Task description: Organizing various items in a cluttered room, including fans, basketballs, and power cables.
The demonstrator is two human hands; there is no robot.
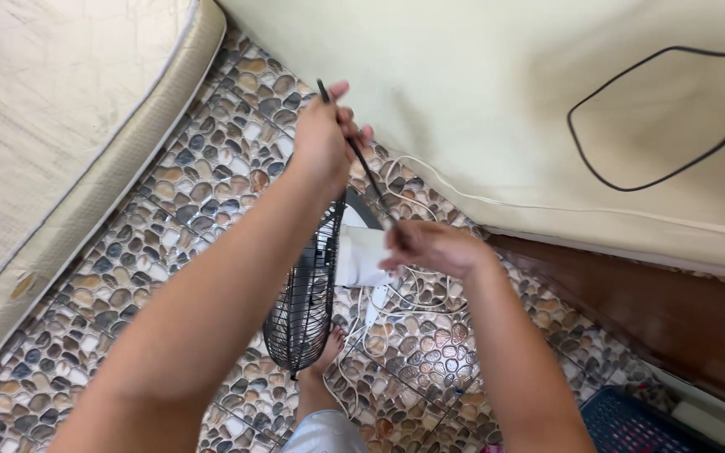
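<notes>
While the left hand (322, 138) is closed in a fist around the upper end of a thin black rod (362, 159), the right hand (434, 247) pinches the rod's lower end between curled fingers, so the rod runs slantwise between the two hands. Both hands are raised above a pebble-patterned floor (211, 184).

Just below the hands stands a black wire fan guard (304, 294), seen edge-on and upright, with the white body of the fan (362, 256) beside it, partly hidden by the right hand. A white cord (396, 319) lies in loose loops on the floor around the fan's base. A bare foot (329, 348) rests on the floor right by the lower edge of the guard.

Along the floor's left edge lies a pale mattress (60, 126). Along the far and right edge rises a cream wall (480, 92), with a black cable (631, 126) looping across it. A dark blue crate (631, 424) sits at the near right corner of the floor.
</notes>
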